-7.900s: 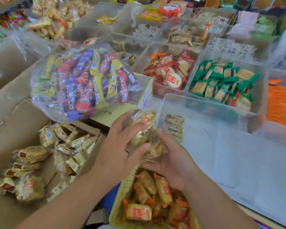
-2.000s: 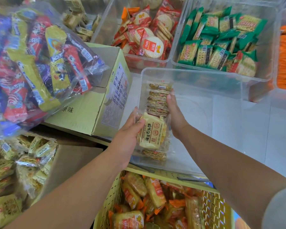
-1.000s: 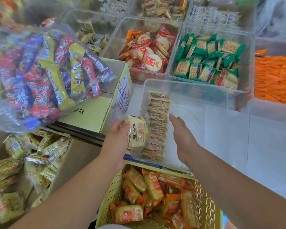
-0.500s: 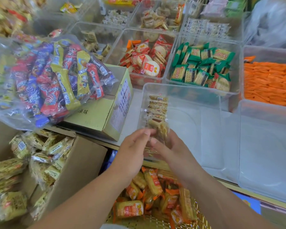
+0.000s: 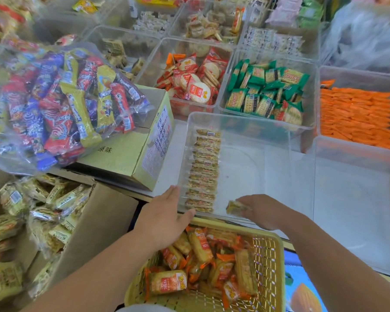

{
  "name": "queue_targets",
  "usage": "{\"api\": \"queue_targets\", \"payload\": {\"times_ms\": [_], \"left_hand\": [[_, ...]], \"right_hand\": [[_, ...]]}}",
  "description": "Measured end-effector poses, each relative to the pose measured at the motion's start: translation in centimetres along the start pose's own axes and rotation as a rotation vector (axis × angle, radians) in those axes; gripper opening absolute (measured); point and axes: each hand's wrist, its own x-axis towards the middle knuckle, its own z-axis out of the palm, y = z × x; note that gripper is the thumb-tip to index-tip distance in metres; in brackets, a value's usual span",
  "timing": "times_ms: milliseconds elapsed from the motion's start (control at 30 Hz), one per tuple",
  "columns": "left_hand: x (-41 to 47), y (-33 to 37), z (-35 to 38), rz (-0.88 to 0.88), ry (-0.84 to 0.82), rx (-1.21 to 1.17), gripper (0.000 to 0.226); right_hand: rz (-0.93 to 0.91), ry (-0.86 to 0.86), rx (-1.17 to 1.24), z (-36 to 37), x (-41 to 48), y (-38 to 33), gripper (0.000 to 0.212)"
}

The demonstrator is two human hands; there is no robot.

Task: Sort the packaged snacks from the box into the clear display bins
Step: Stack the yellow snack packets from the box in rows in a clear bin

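The right hand (image 5: 265,212) pinches a snack packet (image 5: 234,207) low inside the clear bin (image 5: 245,119), just beside the row of packets (image 5: 204,170), while the left hand (image 5: 164,218), fingers straight and holding nothing, is at the bin's near corner.

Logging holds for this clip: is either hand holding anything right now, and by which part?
The right hand pinches a yellow snack packet by its right end, inside the clear bin. The left hand is open, holding nothing.
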Motion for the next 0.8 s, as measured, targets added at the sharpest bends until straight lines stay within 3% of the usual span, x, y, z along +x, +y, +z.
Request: {"api": "queue_targets", "payload": {"times_ms": [133, 400, 633, 800], "left_hand": [[0.2, -0.4, 0.3, 0.016, -0.011, 0.061, 0.087], [0.5, -0.7, 0.3, 0.022, -0.045, 0.106, 0.087], [0.6, -0.5, 0.0, 0.032, -0.068, 0.091, 0.087], [0.6, -0.6, 0.0, 0.037, -0.056, 0.062, 0.088]], "right_hand": [[0.015, -0.215, 0.000, -0.4, 1.3, -0.5, 0.047], [0.027, -0.371, -0.039, -1.0, 2.9, -3.4, 0.056], [0.159, -0.384, 0.275, -1.1, 3.0, -4.0, 0.060], [0.252, -0.381, 0.340, -1.0, 2.8, -4.1, 0.060]]}}
